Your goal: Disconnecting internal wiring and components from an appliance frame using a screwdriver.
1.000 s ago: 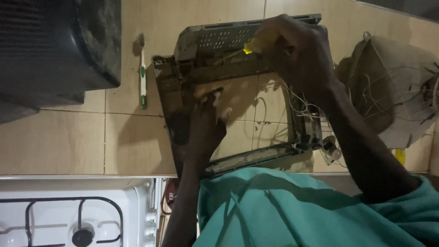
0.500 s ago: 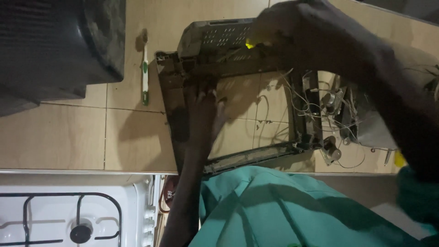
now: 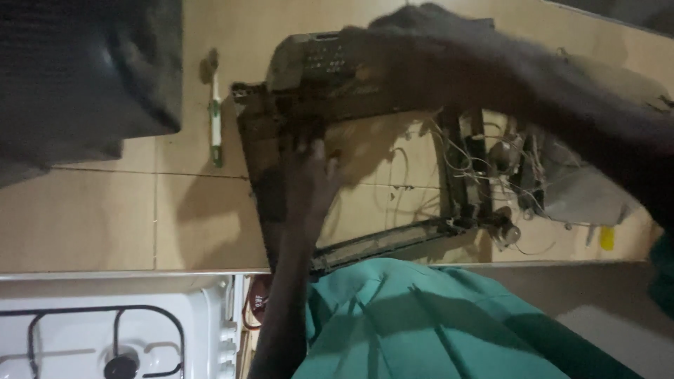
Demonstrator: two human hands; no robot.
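- Dismantled appliance frame (image 3: pixel 365 210) lying on the tan tiled floor (image 3: pixel 105 217), centre of the frame, its middle open so the tiles show through.
- Left hand (image 3: pixel 312 175) resting flat against the frame's left rail, fingers stretched upward and loosely spread, closed on nothing.
- Right hand (image 3: pixel 421 60) blurred, reaching across the top of the frame onto the grey panel (image 3: pixel 316 63) at the frame's upper edge; whether its fingers grip anything cannot be told.
- Loose wires (image 3: pixel 449 151) and small parts (image 3: pixel 509 158) bunched at the frame's right side, just beside a pale grey housing (image 3: pixel 583 196) at right.
- Narrow green and white strip (image 3: pixel 216 119) lying on the tiles left of the frame, apart from it.
- Dark box (image 3: pixel 84 70) filling the upper left corner.
- White gas stove (image 3: pixel 105 337) at lower left, black grate on top.
- Teal garment (image 3: pixel 435 323) across the bottom centre.
- Small yellow piece (image 3: pixel 607 238) on the floor at far right.
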